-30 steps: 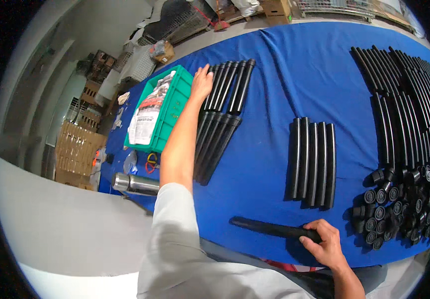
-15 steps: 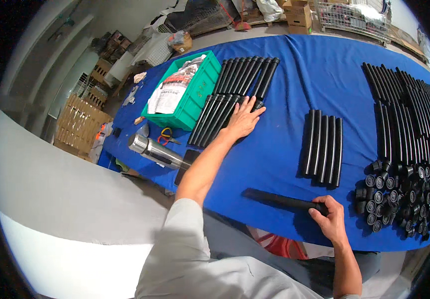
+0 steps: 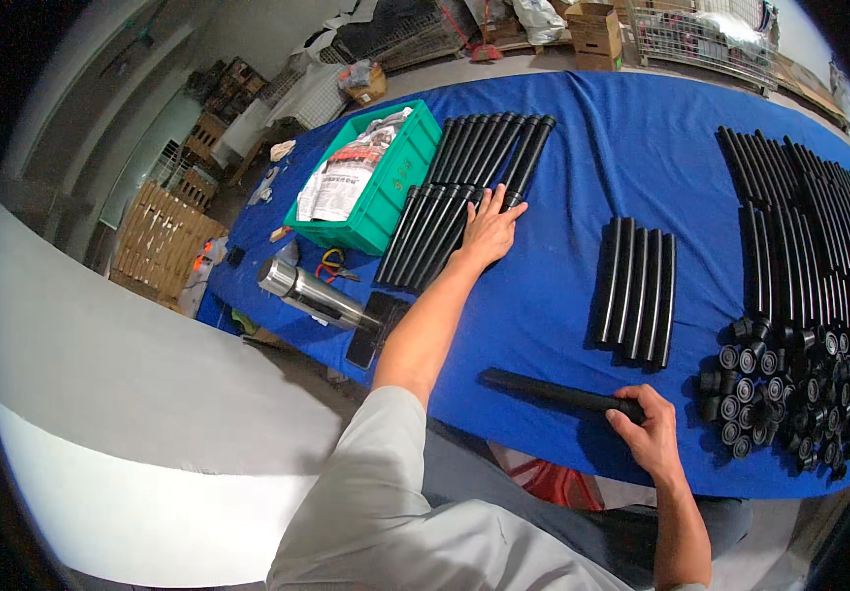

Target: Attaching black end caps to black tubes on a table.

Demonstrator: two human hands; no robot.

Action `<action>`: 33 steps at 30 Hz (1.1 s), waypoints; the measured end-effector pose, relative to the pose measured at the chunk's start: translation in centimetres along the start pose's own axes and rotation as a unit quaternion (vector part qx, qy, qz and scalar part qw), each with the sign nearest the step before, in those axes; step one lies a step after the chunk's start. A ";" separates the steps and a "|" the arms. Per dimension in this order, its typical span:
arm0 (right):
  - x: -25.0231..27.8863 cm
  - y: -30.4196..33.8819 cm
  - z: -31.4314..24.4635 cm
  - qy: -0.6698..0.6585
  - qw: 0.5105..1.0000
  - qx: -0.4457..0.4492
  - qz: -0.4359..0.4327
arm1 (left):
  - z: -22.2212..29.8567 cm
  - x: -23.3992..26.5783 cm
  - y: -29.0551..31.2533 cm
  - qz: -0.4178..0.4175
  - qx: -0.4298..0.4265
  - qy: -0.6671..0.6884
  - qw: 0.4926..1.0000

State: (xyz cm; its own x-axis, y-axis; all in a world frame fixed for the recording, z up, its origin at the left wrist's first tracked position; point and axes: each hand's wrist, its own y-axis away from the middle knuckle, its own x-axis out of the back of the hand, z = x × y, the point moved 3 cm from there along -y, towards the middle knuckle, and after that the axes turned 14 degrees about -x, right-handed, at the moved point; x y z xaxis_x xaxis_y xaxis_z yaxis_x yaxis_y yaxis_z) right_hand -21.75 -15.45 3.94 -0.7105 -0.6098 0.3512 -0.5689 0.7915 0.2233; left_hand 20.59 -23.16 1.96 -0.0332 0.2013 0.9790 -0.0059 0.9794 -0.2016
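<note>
While the left hand lies flat with fingers spread on the near row of tubes, the right hand is curled shut round one end of a single black tube at the near edge of the blue table. That tube lies across the cloth, its free end pointing left toward the person's left arm, and it sits close to the table edge — the likeliest trouble, to my eye, is that it rolls or gets nudged off if the grip loosens.

The tubes under the left palm are round and packed side by side, touching a second row beyond them, just beside the green crate. A sideways push from that flat hand could set the row rolling and spoil the neat lines, or shove the outer tubes against the crate.

A steel flask lies on its side near the left elbow, with a dark phone just beside it at the table's edge. The forearm passes close over both — a careless pull back could knock either to the floor.

To the right, a group of five tubes lies well apart from both hands, while the heap of short caps lies near the right hand. A swing of the long tube that way could scatter them.
</note>
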 end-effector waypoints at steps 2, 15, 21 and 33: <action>0.0 0.0 0.0 -0.008 1.000 0.005 0.004 | 0.0 0.0 -0.3 -0.004 -0.003 0.008 1.000; -0.1 0.2 0.1 0.007 1.000 0.015 0.015 | 1.2 1.0 -0.9 -0.106 0.057 0.071 0.990; -0.1 0.3 -0.4 -0.005 1.000 0.017 0.006 | -2.0 4.0 1.0 0.116 -0.029 0.118 0.986; 0.0 0.3 -0.3 -0.013 1.000 0.019 0.010 | 3.1 4.8 6.8 0.062 -0.061 0.061 0.994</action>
State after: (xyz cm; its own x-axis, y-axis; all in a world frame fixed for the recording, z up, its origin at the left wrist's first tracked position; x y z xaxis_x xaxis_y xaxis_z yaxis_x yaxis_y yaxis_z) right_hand -21.82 -15.17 4.26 -0.7325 -0.5948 0.3312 -0.5691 0.8020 0.1816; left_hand 17.30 -15.57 5.23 0.0948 0.3133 0.9449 0.1120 0.9398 -0.3228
